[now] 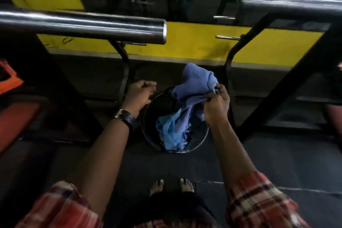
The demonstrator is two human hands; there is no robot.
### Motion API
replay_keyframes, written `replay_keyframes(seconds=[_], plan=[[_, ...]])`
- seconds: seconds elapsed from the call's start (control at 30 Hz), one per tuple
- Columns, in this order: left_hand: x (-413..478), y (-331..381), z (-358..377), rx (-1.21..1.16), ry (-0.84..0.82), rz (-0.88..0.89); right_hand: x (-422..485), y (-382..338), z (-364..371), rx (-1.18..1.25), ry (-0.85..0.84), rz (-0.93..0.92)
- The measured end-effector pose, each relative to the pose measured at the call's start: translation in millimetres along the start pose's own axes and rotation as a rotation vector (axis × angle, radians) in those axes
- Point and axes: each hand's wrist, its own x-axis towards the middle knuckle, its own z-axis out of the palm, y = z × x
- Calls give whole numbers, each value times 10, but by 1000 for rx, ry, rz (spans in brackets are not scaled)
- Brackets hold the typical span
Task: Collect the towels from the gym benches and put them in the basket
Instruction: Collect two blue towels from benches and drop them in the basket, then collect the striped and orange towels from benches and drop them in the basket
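A round black mesh basket (161,102) stands on the dark floor in front of my bare feet. My right hand (216,105) is shut on a violet-blue towel (196,83), which bunches above the basket's far right rim and trails down into it. A lighter blue towel (171,133) lies inside the basket, at its near side. My left hand (139,94), with a black watch on the wrist, hovers over the basket's left rim with the fingers curled and nothing visible in them.
Two steel bar ends (103,26) (288,3) jut across at head height. Black machine frame legs (125,72) (229,72) flank the basket. A yellow wall band (194,42) runs behind. An orange-red bench pad (11,116) sits at the left.
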Motion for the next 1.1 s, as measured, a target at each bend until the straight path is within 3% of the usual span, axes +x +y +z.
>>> replay_keyframes(seconds=[0.1, 0.17, 0.23, 0.4, 0.53, 0.87, 1.1], plan=[[-52, 17, -55, -60, 76, -4, 128, 304, 2, -171, -73, 117], [-105, -19, -64, -100, 159, -24, 237, 485, 15, -380, -213, 223], [-163, -62, -64, -124, 186, -48, 287, 610, -25, -590, -301, 216], [-443, -214, -138, -268, 320, -45, 189, 623, 203, -533, -482, 135], [-793, -257, -428, -353, 433, -18, -157, 603, 772, -433, -655, 199], [-2417, -731, -1733, -506, 811, 59, -2160, 754, 1660, -393, -1102, 263], [-4288, -1400, -2869, -606, 1120, 145, -4503, 877, 2141, -301, -1490, 289]])
